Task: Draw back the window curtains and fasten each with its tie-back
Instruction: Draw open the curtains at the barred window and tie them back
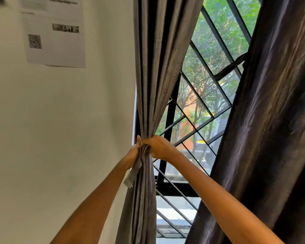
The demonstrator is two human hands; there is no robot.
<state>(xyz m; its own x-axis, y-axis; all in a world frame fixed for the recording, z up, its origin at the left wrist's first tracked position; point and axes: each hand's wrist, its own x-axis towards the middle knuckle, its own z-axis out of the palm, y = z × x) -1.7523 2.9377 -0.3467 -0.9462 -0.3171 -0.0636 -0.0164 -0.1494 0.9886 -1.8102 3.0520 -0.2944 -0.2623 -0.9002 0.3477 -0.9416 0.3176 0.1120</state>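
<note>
The grey left curtain [153,71] is gathered into a narrow bundle against the wall edge. My left hand [135,152] grips the bundle from the left, and a paler grey tie-back strip [133,173] hangs down from that hand. My right hand [158,147] holds the bundle from the right at the same height, fingers curled round the folds. The right curtain [271,120], dark and shiny, hangs loose across the right side of the window. A dark strip [231,66] stretches from it across the window bars.
A white wall [60,129] fills the left, with a printed paper sheet [55,32] stuck high on it. Between the curtains is a window with black diagonal bars [197,110]; trees and a brick building show outside.
</note>
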